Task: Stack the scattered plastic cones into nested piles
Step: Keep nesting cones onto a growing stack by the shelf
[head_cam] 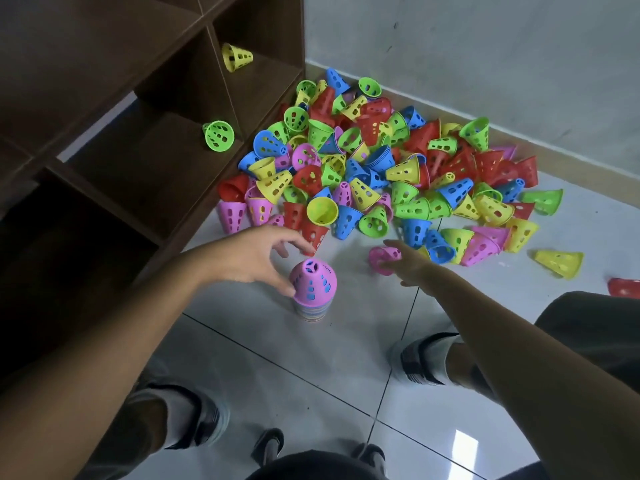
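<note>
A nested stack [312, 306] stands upright on the tiled floor [311, 358], topped by a pink cone [313, 280]. The left hand [254, 256] sits beside it, fingers loosely spread, thumb touching the top cone's rim, gripping nothing. The right hand [410, 263] reaches to a loose pink cone [382, 259] lying on its side; whether its fingers have closed on it cannot be told. The main heap of cones [381, 161] lies just beyond, against the wall [485, 46]. Judgement: these perforated plastic cones look light, stiff and smooth; take each by the wide rim or the holes, narrow end up.
</note>
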A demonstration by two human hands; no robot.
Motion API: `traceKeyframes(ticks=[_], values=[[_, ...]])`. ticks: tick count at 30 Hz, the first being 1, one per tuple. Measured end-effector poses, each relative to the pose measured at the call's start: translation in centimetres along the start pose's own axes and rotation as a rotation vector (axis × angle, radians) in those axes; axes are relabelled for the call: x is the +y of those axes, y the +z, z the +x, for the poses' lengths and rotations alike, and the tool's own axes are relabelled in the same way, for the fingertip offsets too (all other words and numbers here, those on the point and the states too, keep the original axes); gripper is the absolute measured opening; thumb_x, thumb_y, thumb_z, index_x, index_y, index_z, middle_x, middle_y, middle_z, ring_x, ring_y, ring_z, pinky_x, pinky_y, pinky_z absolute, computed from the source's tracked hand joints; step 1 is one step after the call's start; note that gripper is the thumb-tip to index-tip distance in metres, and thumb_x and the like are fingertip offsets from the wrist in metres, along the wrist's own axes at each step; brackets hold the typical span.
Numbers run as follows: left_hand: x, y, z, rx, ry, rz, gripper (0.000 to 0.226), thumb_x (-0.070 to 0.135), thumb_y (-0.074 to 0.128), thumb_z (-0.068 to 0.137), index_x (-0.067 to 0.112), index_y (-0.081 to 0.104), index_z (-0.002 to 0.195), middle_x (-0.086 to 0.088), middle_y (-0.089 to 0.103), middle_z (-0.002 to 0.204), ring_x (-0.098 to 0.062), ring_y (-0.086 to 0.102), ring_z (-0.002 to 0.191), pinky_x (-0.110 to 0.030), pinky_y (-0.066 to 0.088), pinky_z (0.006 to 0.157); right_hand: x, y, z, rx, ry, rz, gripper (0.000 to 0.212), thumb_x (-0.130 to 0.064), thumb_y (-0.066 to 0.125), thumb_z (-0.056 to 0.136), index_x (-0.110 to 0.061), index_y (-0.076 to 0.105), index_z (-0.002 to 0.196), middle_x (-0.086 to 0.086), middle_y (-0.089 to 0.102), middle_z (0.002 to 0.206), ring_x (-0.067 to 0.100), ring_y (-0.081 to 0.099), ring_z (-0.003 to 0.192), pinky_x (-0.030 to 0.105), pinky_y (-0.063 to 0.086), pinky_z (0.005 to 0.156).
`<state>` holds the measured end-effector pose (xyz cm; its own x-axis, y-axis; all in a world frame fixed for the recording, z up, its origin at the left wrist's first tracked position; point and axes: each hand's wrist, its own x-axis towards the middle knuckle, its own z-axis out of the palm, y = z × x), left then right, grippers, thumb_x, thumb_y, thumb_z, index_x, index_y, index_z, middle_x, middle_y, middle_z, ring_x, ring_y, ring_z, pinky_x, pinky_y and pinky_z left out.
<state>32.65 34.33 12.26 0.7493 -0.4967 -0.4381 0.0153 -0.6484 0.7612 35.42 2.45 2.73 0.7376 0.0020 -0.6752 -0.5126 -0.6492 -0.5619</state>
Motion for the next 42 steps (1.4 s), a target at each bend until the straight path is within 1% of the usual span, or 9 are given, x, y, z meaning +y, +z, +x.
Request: traceKeyframes(ticks=[2,9,16,21,24,29,34,38,42], values=[[-1.4,-0.7,0.0,0.025,-0.037,-0.029,0.071,0.030,0.096,0.060,0.052,0.063,0.119,0.034,0.057,0.126,0.003,0.056,0.115,-0.032,0.055,0.089,0.1,0.2,0.6,-0.009,0.006,0.003,0.061,-0.022,0.064,0.097,-0.032,0.038,0.151,0.016,0.040,0.147,0.021,0.048,0.093,0.041,0.055,0.085],[-7.4,-1.6,2.6,0.240,-0.192,-0.133,0.052,0.028,0.088,0.075,0.031,0.064,0.121,0.013,0.062,0.125,-0.011,0.062,0.112,-0.031,0.053,0.085,1.0,1.2,2.6,-0.029,-0.025,-0.009,0.050,-0.022,0.065,0.097,-0.027,0.047,0.144,0.010,0.045,0.128,0.014,0.049,0.080,0.025,0.046,0.059],[-11.8,-0.5,7.4,0.361,-0.251,-0.130,0.058,0.029,0.076,0.088,0.018,0.052,0.139,0.000,0.057,0.130,-0.018,0.057,0.117,-0.037,0.051,0.096,2.3,3.6,3.7,-0.008,-0.030,-0.046,0.011,-0.031,0.065,0.095,-0.028,0.061,0.105,0.012,0.060,0.120,0.025,0.057,0.090,0.032,0.050,0.075],[-14.5,0.4,10.2,0.436,-0.369,-0.134,0.044,0.044,0.070,0.089,0.021,0.060,0.125,-0.005,0.061,0.123,-0.022,0.059,0.111,-0.042,0.052,0.095,2.5,5.0,3.5,0.093,0.011,-0.106,0.023,-0.025,0.068,0.095,-0.007,0.058,0.108,0.006,0.056,0.100,0.017,0.053,0.077,0.023,0.039,0.052],[-14.9,0.7,11.3,0.535,-0.389,-0.161,0.022,0.042,0.068,0.092,0.022,0.064,0.098,-0.002,0.066,0.099,-0.018,0.060,0.091,-0.031,0.048,0.074,2.1,4.7,3.4,0.072,0.039,0.079,0.028,-0.024,0.073,0.091,-0.012,0.050,0.102,0.005,0.061,0.096,0.011,0.055,0.064,0.014,0.039,0.043],[-14.1,1.3,12.5,0.630,-0.451,-0.069,0.036,0.041,0.069,0.092,0.007,0.066,0.081,-0.008,0.064,0.075,-0.018,0.056,0.069,-0.027,0.038,0.055,-0.2,2.9,2.3,-0.042,0.054,0.520,0.059,-0.022,0.079,0.085,-0.015,0.038,0.127,0.020,0.065,0.118,0.033,0.067,0.109,0.045,0.051,0.101],[-14.5,1.2,13.4,0.645,-0.554,-0.009,0.057,0.063,0.070,0.077,0.007,0.068,0.089,-0.011,0.068,0.082,-0.029,0.065,0.075,-0.028,0.042,0.060,-4.5,1.2,-0.2,-0.213,-0.049,0.876,0.065,-0.020,0.080,0.074,-0.012,0.038,0.123,0.017,0.073,0.110,0.027,0.072,0.097,0.039,0.050,0.102],[-16.2,1.1,14.7,0.556,-0.621,-0.013,0.112,0.074,0.065,0.048,-0.010,0.057,0.122,-0.027,0.068,0.109,-0.042,0.068,0.098,-0.045,0.056,0.078,-7.9,-0.1,-2.0,-0.309,-0.159,1.050,0.046,-0.012,0.072,0.081,-0.020,0.035,0.108,0.010,0.074,0.103,0.025,0.070,0.096,0.039,0.051,0.104],[-13.7,1.8,13.5,0.434,-0.656,-0.003,0.084,0.045,0.084,0.067,-0.008,0.056,0.126,-0.024,0.069,0.106,-0.035,0.069,0.095,-0.032,0.047,0.064,-10.2,-1.0,-4.0,-0.409,-0.247,1.131,0.043,-0.004,0.068,0.084,-0.023,0.035,0.105,0.007,0.073,0.101,0.025,0.070,0.099,0.044,0.050,0.106]])
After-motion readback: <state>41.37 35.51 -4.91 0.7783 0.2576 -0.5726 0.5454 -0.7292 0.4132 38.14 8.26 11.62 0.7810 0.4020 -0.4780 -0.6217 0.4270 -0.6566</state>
